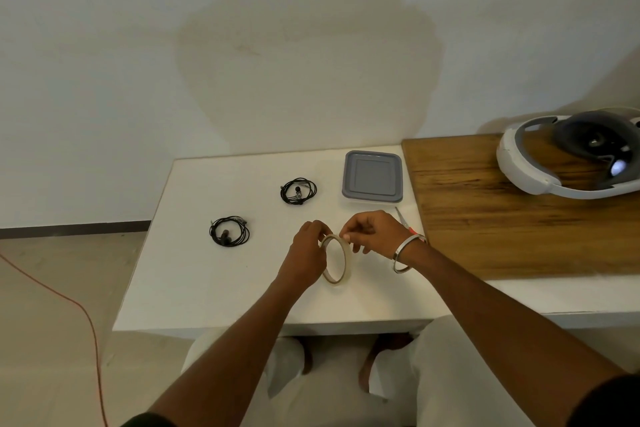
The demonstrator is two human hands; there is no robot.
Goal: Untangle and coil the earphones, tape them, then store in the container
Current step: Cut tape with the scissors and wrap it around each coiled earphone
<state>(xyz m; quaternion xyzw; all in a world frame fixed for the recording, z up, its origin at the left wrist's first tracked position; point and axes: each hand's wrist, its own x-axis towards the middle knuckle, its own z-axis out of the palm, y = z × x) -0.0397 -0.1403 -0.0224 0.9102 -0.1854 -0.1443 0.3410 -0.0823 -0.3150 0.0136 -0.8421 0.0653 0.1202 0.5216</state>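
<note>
Left hand (306, 255): fingers curled round the left edge of the tape roll (337, 258), its grip holding the roll upright above the white surface (207, 281)
Right hand (372, 232): fingertips pinch at the top rim of the tape roll, grip narrow on the tape; a metal bangle (403, 255) sits on the wrist
Near earphones (229, 230): black, coiled in a loop, lying on the surface to the left of the hands, apart from them
Far earphones (298, 191): black, coiled, lying farther back, just left of the container
Container (373, 176): grey, square, lid on, at the back right of the white surface beside the wooden board (502, 218)
Scissors (403, 218): partly hidden behind the right hand, red handle showing near the wrist
Headset (568, 156): white and grey, resting on the wooden board at far right
Floor: an orange cable (81, 308) runs along it at left
</note>
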